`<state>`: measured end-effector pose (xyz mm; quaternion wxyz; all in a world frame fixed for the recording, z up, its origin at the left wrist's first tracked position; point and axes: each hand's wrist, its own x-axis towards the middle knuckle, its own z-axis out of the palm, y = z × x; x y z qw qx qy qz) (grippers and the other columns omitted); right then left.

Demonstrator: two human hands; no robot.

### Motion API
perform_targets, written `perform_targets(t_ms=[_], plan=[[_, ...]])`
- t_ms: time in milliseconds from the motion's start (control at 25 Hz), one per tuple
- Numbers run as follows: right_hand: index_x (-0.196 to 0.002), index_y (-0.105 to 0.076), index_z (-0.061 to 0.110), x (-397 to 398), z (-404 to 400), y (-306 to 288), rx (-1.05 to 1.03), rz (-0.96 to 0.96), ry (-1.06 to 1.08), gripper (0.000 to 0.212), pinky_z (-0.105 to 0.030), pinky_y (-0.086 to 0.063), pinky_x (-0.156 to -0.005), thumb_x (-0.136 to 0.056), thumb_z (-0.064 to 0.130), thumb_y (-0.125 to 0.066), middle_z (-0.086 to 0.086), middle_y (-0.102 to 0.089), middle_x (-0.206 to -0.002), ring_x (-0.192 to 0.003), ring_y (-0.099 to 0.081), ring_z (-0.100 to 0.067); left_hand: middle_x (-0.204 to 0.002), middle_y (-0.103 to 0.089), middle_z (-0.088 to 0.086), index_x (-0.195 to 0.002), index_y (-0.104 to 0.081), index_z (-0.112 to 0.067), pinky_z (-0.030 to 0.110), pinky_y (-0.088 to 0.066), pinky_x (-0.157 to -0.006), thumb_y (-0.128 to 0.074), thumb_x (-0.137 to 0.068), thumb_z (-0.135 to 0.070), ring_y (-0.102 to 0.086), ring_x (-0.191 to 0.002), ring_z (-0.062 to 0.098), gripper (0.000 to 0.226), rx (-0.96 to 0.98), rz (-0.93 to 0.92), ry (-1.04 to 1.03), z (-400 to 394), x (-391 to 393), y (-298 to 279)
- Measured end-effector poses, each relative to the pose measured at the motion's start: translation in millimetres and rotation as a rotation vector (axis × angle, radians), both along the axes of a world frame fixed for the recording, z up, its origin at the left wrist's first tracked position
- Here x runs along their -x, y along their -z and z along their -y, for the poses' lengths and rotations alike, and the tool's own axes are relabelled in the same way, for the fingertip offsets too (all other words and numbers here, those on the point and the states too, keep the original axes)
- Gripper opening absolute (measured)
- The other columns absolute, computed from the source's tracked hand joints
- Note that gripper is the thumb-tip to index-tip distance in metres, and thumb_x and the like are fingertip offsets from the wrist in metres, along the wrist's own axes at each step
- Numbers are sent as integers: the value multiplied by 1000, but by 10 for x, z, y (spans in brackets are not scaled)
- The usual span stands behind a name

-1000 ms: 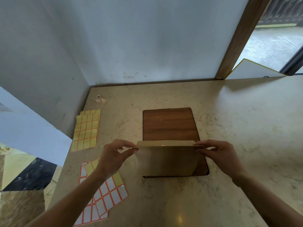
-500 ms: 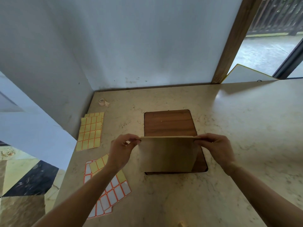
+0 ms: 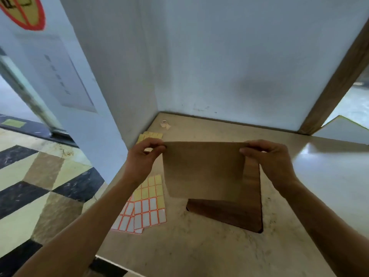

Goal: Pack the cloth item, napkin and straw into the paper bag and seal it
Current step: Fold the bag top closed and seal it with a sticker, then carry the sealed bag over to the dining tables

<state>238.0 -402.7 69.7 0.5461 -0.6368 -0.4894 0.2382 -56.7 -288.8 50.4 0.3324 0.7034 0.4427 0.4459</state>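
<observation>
A flat brown paper bag point(image 3: 203, 170) hangs in the air above the counter, its top edge level. My left hand point(image 3: 142, 158) pinches its upper left corner and my right hand point(image 3: 267, 158) pinches its upper right corner. Under the bag a dark wooden board point(image 3: 239, 214) lies on the marble counter point(image 3: 199, 246). No cloth item, napkin or straw shows; what is inside the bag is hidden.
Sheets of orange-bordered labels point(image 3: 147, 206) lie left of the board, and a yellow label sheet point(image 3: 149, 135) farther back. A small tape roll point(image 3: 164, 123) sits in the back corner by the wall. A white panel point(image 3: 343, 130) leans at the far right. The counter's left edge drops to a tiled floor.
Both hands have lifted the bag higher off the board. The view has swung left and closer, showing more floor and a doorway.
</observation>
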Motion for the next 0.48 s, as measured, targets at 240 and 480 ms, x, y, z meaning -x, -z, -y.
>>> perform_targets(t_ms=[240,480], plan=[[-81,-73,32,618,-434,-433,-109,10,-262,21,-16,-51,-71,-72,15,-80,19,-73,-78,-75,-66,-3,-76,-67,-27,-87,-67,-24,3,-42,-68,-66,-87,-6,-61,-77,-8,18,-95,-5,-320,447,784,-387],[-79,-75,23,1774,-617,-575,-128,-23,-568,14,-7,-46,-64,-70,14,-81,18,-71,-69,-65,-62,2,-81,-70,-23,-85,-69,-32,16,-49,-78,-68,-85,-6,-63,-80,-3,26,-90,15,-615,1191,1930,-558]])
